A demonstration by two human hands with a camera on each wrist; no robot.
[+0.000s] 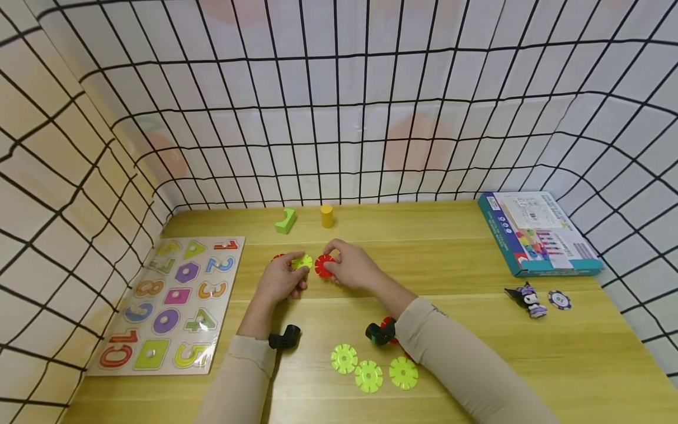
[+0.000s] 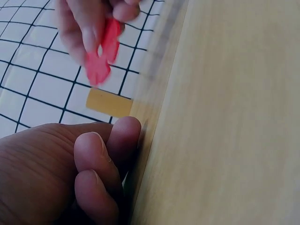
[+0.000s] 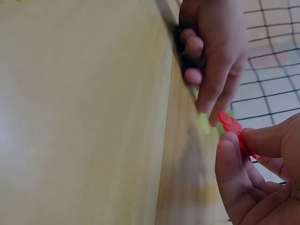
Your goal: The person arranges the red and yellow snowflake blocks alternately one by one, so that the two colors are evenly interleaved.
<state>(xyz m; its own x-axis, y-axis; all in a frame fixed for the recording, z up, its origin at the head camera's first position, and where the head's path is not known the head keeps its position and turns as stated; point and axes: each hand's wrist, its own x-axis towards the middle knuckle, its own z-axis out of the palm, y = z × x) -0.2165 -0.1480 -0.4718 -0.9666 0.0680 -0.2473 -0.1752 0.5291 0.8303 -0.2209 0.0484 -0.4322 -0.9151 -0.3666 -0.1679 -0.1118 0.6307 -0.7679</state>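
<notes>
My left hand (image 1: 279,278) pinches a yellow-green notched disc (image 1: 303,262) between thumb and fingers. A bit of red (image 1: 278,257) shows behind that hand's knuckles, the rest of it hidden. Just to the right, my right hand (image 1: 351,268) pinches a red notched disc (image 1: 323,266) by its edge. A narrow gap parts the two discs in the head view. From the right wrist, the red disc (image 3: 232,125) is seen nearly edge-on between thumb and forefinger, with the yellow-green disc (image 3: 205,123) beyond it at the left fingertips.
Several yellow-green discs (image 1: 368,377) lie in front, with red discs (image 1: 389,323) partly under the right sleeve. A number puzzle board (image 1: 177,315) is at left. Behind stand a green block (image 1: 286,222) and yellow cylinder (image 1: 326,216). A box (image 1: 540,235), small figure (image 1: 528,299) and chip (image 1: 559,300) are right.
</notes>
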